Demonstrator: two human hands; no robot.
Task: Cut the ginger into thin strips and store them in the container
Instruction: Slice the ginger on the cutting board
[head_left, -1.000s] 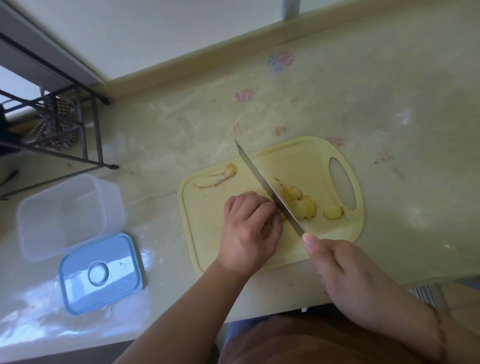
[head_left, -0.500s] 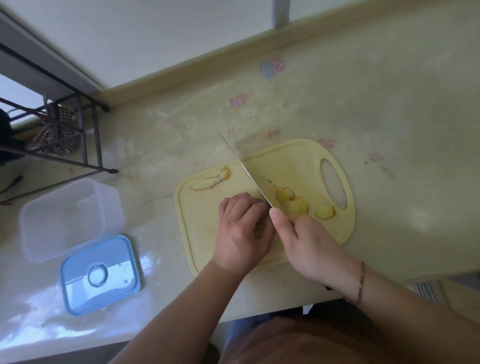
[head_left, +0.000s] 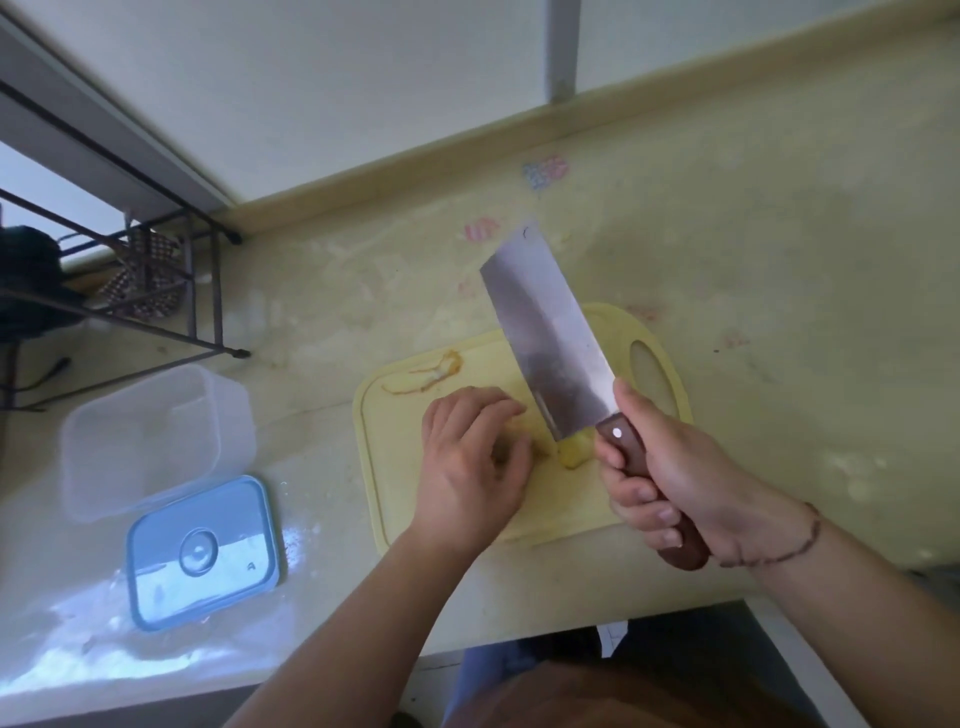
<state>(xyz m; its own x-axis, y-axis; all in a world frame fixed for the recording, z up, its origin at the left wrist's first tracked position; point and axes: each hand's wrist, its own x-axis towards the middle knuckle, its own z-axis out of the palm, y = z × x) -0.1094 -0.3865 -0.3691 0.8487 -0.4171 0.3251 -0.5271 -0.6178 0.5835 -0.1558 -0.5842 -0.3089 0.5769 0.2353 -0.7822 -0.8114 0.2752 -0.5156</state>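
My knife (head_left: 545, 343) has lifted and turned flat-side up since a moment ago, gripped in my right hand (head_left: 675, 467). My left hand (head_left: 470, 462) curls over the ginger (head_left: 574, 452) mid-board (head_left: 395, 467); dropping the blade carelessly could nick those fingers. The container (head_left: 150, 436) waits open by the counter's left edge.

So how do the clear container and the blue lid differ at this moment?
The container is translucent and deep; the lid is opaque blue and flat. The container stands open and farther from the person; the lid lies nearer, beside it, with a round knob in its middle. Both are rounded rectangles on the counter, left of the cutting board.
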